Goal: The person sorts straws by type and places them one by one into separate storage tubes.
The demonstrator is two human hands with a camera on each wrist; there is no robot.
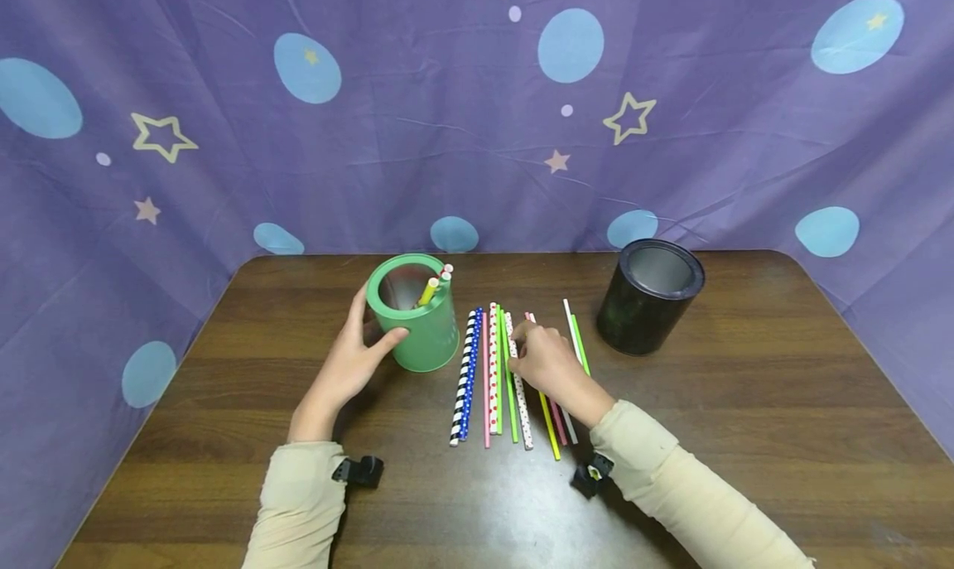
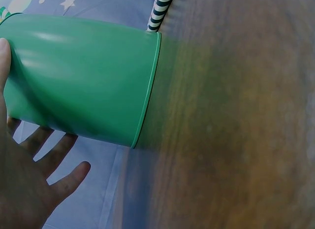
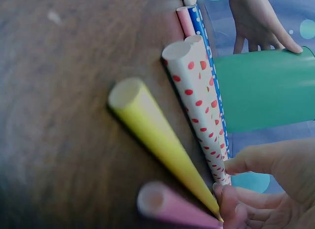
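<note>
My left hand (image 1: pixel 350 358) holds the green can (image 1: pixel 425 337) from its left side, thumb on the near wall and fingers round the back. Several paper straws (image 1: pixel 430 291), one of them yellow, stand in this can with their ends above the rim. In the middle of the table my right hand (image 1: pixel 555 366) reaches over a row of straws. Its thumb and a finger pinch a white straw with red dots (image 3: pixel 194 106), which lies on the table. A yellow straw (image 3: pixel 147 135) and a pink straw (image 3: pixel 172 207) lie beside those fingers.
A black can (image 1: pixel 644 312) stands at the right back. A black-and-white striped straw (image 1: pixel 461 387) and a blue dotted straw (image 1: pixel 471 378) lie nearest the green can. White and green straws (image 1: pixel 580 345) are partly hidden by my right hand. A patterned purple cloth (image 1: pixel 477 122) hangs behind the wooden table (image 1: pixel 782 387).
</note>
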